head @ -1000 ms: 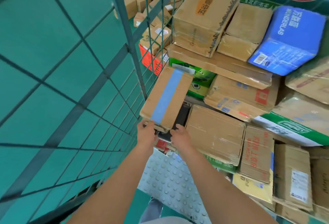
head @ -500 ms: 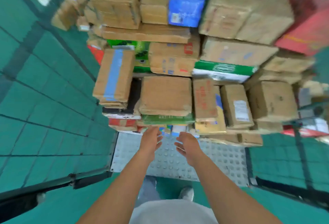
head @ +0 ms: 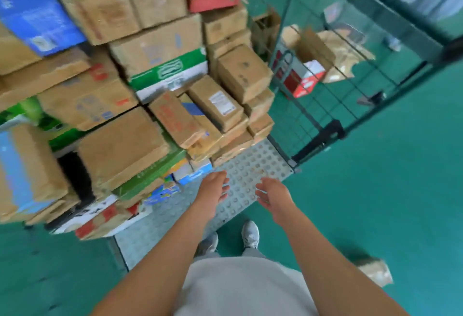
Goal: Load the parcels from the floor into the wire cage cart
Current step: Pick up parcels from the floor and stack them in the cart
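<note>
The wire cage cart holds a tall stack of cardboard parcels [head: 120,145] on its studded grey base plate [head: 253,167]. At the far left of the stack rests the brown parcel with a blue tape stripe [head: 25,167]. My left hand [head: 213,190] and my right hand [head: 271,194] hover empty over the front of the base plate, fingers loose, apart from the stack. A small brown parcel [head: 375,271] lies on the green floor at the lower right. The whole view is motion-blurred.
The cart's green wire side panel [head: 325,95] stands open on the right; behind it lie a red-and-white box [head: 304,77] and crumpled brown packaging [head: 343,49]. My feet [head: 250,234] stand at the cart's front edge on green floor [head: 388,177].
Both hands let go of the blue-striped parcel, which stays on the left of the stack, and drew back empty. My view has swung to the right and down toward the floor.
</note>
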A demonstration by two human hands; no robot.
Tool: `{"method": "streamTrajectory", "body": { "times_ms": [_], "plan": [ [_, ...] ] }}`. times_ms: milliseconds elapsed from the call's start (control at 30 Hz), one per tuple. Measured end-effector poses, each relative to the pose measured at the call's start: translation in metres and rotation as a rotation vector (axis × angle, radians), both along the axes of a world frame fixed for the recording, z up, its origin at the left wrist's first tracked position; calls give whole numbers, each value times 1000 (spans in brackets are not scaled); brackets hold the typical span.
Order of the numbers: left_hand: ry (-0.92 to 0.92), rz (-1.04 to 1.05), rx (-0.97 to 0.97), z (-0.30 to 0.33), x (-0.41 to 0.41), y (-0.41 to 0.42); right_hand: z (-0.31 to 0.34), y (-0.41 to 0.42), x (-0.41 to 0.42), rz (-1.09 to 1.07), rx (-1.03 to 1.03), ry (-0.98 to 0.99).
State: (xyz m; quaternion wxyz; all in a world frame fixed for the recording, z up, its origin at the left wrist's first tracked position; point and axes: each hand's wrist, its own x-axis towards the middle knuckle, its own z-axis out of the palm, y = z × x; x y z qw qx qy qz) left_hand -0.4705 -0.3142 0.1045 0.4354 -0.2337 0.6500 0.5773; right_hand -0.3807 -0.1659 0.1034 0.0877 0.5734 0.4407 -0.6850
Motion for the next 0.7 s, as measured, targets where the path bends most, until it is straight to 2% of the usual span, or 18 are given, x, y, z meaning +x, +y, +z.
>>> {"method": "streamTrajectory", "body": {
  "times_ms": [200,300,467,700],
  "plan": [
    [11,-338,17,-8,17,30,-10,-20,80,-352,4,-38],
    [-4,-400,7,-16,32,33,-14,-35,110,-469,12,-66],
    [-56,-629,35,-33,80,50,-13,-56,169,-713,8,-93],
    [-26,-909,74,-26,152,106,-7,-49,247,-988,65,-92]
  ]
}}
